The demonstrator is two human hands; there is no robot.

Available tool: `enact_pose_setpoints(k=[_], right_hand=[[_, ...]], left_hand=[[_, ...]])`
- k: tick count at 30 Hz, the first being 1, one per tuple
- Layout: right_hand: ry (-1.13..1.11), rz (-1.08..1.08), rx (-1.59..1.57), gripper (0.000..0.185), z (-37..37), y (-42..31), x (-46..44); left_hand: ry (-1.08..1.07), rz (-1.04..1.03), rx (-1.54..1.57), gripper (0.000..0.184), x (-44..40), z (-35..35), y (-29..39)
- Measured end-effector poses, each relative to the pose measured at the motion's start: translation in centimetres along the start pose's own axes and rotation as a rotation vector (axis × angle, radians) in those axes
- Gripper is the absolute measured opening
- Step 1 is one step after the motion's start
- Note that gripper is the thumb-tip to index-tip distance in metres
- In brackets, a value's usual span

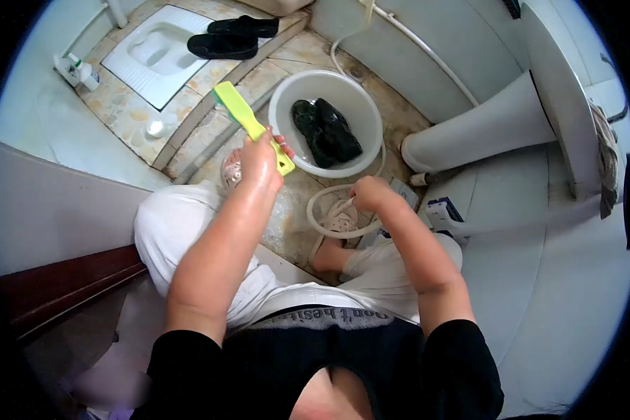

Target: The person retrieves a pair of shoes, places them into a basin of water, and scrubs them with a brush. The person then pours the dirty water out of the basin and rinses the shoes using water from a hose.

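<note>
My left hand (pixel 260 155) is wrapped round the handle of a yellow-green brush (pixel 239 108), whose head points up and to the left, beside the basin. In my right hand (pixel 369 192) is a pale hose (pixel 320 229), which loops below the basin and over my right foot. A white round basin (pixel 278 115) stands on the tiled floor in front of my hands. Inside it lie wet black shoes (pixel 323 133), touching each other.
Another pair of black shoes (pixel 222 46) sits by the squat toilet (pixel 134 52) on a raised step. White bottles (pixel 87 75) stand at the left wall. A sink pedestal (pixel 479 133) is at the right, with a cloth (pixel 607 164) hanging beyond it.
</note>
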State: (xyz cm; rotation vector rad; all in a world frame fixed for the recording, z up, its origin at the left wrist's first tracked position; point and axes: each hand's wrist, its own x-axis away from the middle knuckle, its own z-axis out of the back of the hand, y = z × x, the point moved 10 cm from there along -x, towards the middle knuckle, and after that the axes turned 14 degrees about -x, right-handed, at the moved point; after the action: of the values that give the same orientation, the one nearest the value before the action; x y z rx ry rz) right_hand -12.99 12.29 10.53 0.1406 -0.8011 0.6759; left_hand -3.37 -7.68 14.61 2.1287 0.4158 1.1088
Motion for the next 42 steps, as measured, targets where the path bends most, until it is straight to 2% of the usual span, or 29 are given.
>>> enact_pose_setpoints(k=[4, 8, 10, 11, 13, 14, 16, 17, 19, 20, 22, 27, 31, 33, 37, 39, 41, 42], right_hand=[[-0.06, -0.03, 0.14, 0.022, -1.5, 2.6, -0.3], [-0.128, 0.0, 0.089, 0.025, -2.1, 2.9, 0.8], [0.049, 0.053, -0.202, 0.026, -0.1, 2.2, 1.5], [0.058, 0.056, -0.202, 0.026, 0.0, 2.3, 1.6], [0.248, -0.014, -0.567, 0.023, 1.9, 4.1, 1.8], [0.258, -0.009, -0.569, 0.023, 2.3, 4.3, 1.7], [0.436, -0.158, -0.826, 0.026, 3.6, 6.7, 2.5], [0.445, -0.155, -0.832, 0.026, 4.0, 6.8, 2.6], [0.506, -0.203, -1.222, 0.031, 4.2, 7.7, 2.9], [0.509, -0.201, -1.227, 0.031, 4.0, 7.9, 2.3], [0.43, -0.128, -1.451, 0.036, 2.7, 7.5, 0.4], [0.372, -0.157, -1.66, 0.041, 2.3, 5.5, -0.3], [0.304, -0.114, -1.816, 0.039, 1.8, 3.8, -0.3], [0.201, -0.114, -1.862, 0.042, 1.1, 2.5, -0.5], [0.153, -0.055, -1.953, 0.04, 1.1, 0.8, -0.5], [0.112, -0.027, -1.986, 0.038, 1.1, 0.2, -0.6], [0.152, -0.02, -2.051, 0.017, 1.5, -0.1, -0.4], [0.149, -0.019, -2.054, 0.018, 1.2, -0.1, -0.8]], left_hand=[[-0.002, 0.002, 0.016, 0.012, -0.3, 0.1, -0.2], [0.042, 0.042, 0.028, 0.011, -0.3, 0.8, -0.7], [0.046, 0.037, 0.046, 0.01, -1.0, 1.3, -1.1], [0.06, 0.041, 0.065, 0.009, -1.3, 1.6, -1.3], [0.071, 0.037, 0.054, 0.006, -0.8, 1.6, -1.2], [0.082, 0.041, 0.017, 0.007, -0.6, 1.6, -1.3], [0.081, 0.039, -0.027, 0.006, -0.6, 1.6, -1.7], [0.075, 0.032, -0.032, 0.006, -0.8, 1.7, -2.0], [0.036, 0.025, -0.144, 0.006, -0.5, 1.2, -2.4], [0.031, 0.056, -0.188, 0.006, -0.3, 1.1, -3.0], [-0.022, 0.062, -0.261, 0.005, -0.6, 0.9, -4.5], [-0.174, 0.171, -0.437, 0.007, 0.2, -0.2, -7.6], [-0.222, 0.074, -0.559, 0.011, -0.8, -0.6, -9.0], [-0.345, 0.017, -0.693, 0.017, -0.6, -1.9, -10.0], [-0.411, 0.052, -0.725, 0.019, 0.7, -2.5, -12.0], [-0.429, 0.063, -0.739, 0.019, 1.4, -2.8, -12.4], [-0.461, 0.131, -0.752, 0.018, 2.1, -3.0, -13.2], [-0.464, 0.131, -0.757, 0.018, 2.2, -3.0, -13.3]])
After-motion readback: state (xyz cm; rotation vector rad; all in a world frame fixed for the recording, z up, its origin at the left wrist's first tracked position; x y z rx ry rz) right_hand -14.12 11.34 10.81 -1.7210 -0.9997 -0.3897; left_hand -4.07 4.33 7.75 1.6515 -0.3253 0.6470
